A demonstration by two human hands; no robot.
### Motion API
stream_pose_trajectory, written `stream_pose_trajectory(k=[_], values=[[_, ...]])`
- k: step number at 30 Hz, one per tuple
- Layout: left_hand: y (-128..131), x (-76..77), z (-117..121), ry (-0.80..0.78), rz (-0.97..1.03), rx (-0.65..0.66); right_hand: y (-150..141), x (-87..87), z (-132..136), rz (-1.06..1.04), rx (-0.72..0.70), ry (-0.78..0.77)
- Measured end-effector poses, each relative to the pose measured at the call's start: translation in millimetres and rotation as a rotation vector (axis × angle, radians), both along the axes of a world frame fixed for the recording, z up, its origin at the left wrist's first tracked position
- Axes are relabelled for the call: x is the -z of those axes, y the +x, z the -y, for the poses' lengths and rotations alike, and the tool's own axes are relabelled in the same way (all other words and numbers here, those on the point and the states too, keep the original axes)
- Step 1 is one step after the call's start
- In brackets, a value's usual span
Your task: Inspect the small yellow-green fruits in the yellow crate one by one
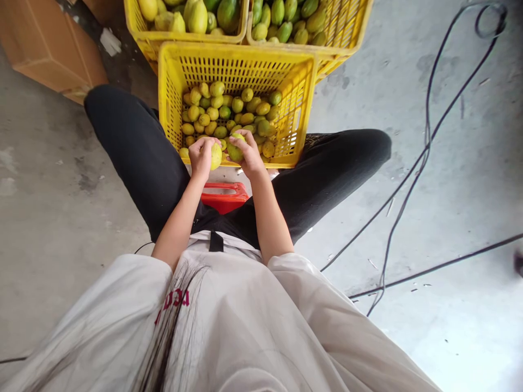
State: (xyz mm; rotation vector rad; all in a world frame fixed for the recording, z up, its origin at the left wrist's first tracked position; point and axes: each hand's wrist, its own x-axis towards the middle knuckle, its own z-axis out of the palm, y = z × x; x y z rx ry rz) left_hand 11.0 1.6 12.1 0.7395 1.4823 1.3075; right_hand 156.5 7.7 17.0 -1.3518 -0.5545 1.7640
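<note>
Over the near rim of a yellow plastic crate (pixel 304 109), both hands work close together. My left hand (pixel 201 158) is closed around a yellow lemon-like fruit (pixel 216 156). In my right hand (pixel 250 154) is a greener fruit (pixel 235 148), gripped with the thumb and fingers. A small gap separates the two fruits. Loose yellow and green fruits (pixel 212 113) of similar shape cover the crate's bottom, some hidden behind my hands.
Two more yellow crates, one at the left (pixel 134 34) and one at the right (pixel 347 24), hold larger fruits beyond. A cardboard box (pixel 53 49) stands at far left. The red stool (pixel 224 202) is between my legs. Black cables (pixel 427 144) cross the floor at right.
</note>
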Motion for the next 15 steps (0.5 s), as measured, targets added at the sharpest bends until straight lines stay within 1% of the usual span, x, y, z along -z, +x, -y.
stream_pose_trajectory(k=[3,6,10,15], values=[[0,3.3,0,0.056,-0.057,-0.025,-1,-2.3,0,-0.004,-0.010,-0.006],[0,5.2,-1,0.036,-0.056,-0.033,-3,-3.2,1,-0.011,-0.008,-0.008],[2,2.5,-2,-0.024,0.032,-0.034,-6,-2.3,1,-0.026,0.009,0.002],[2,-6.3,-2,-0.093,0.158,-0.045,-5,-0.7,1,-0.001,0.015,-0.005]])
